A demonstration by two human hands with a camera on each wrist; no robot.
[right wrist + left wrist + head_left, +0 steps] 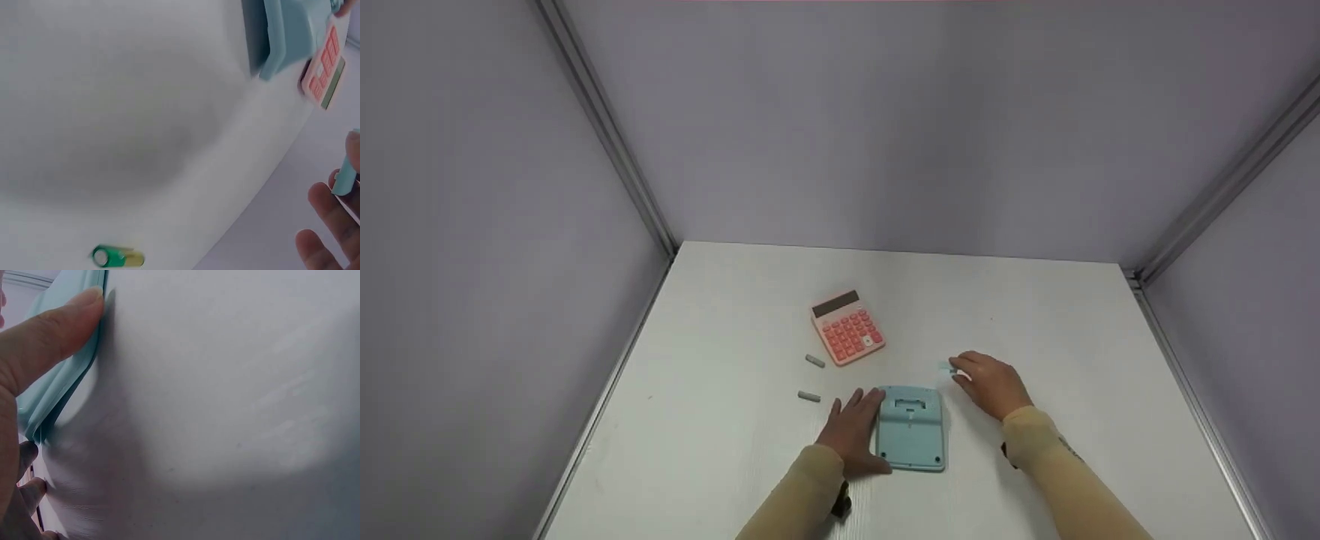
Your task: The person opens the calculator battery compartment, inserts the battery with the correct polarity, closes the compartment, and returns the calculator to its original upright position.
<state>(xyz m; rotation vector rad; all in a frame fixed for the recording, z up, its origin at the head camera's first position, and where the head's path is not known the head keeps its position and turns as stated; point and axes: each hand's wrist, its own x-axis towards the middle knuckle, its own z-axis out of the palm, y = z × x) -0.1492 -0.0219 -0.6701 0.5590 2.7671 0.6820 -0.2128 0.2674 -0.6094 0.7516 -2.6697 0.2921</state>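
Observation:
A light blue calculator [911, 439] lies face down on the white table, its battery slot [910, 405] uncovered near the top edge. My left hand [853, 435] rests along its left side with spread fingers; the thumb [67, 323] touches the lower edge. To the upper right of the calculator, my right hand [990, 382] pinches a small light blue battery cover [344, 181] between thumb and fingers, above the table. Two grey batteries, one nearer [809, 396] and one farther [815, 361], lie left of the calculator.
Beyond the blue calculator a pink calculator [847, 328] lies face up, slightly turned. In the right wrist view a green and gold battery [118, 256] lies on the tabletop. Pale panels with metal frame rails [607, 135] enclose the table [720, 300] at back and sides.

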